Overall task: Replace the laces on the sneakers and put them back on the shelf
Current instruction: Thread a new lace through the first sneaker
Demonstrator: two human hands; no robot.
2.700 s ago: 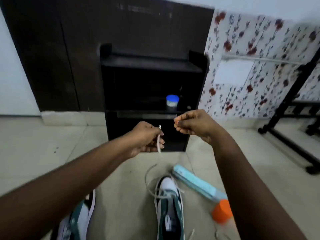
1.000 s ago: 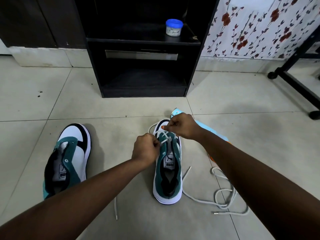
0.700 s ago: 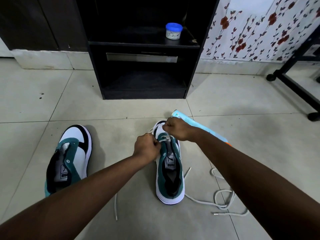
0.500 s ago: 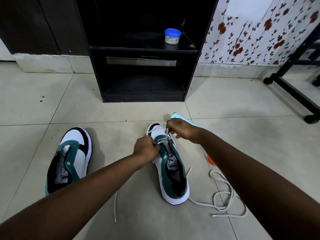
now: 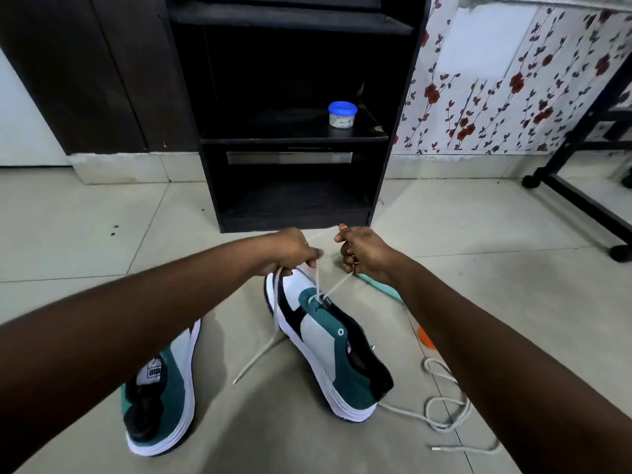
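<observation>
Both hands are raised above the toe of the right-hand sneaker [image 5: 328, 340], each pinching one run of the white lace [image 5: 319, 285] that rises from the lowest eyelets. Left hand [image 5: 290, 251] has its fingers curled round its strand, whose free end trails down to the floor tile; right hand [image 5: 362, 251] pinches the other strand between thumb and fingers, and that length looks shorter.

Biggest risk, as I judge it: the black shelf unit [image 5: 294, 114] is the final home for the pair, and neither shoe is ready. The second sneaker [image 5: 164, 388], lying near the left forearm, shows no lace that I can see.

Next, the shoe in hand is rolled onto its side under the upward pull. Pulling harder could drag it across the floor or draw the lace unevenly, leaving one end too short to tie.

Smaller still, a loose lace [image 5: 444, 415] coils just beside the heel and could tangle with the working ends.

Smallest, the aglet may slip from a pinch.
</observation>
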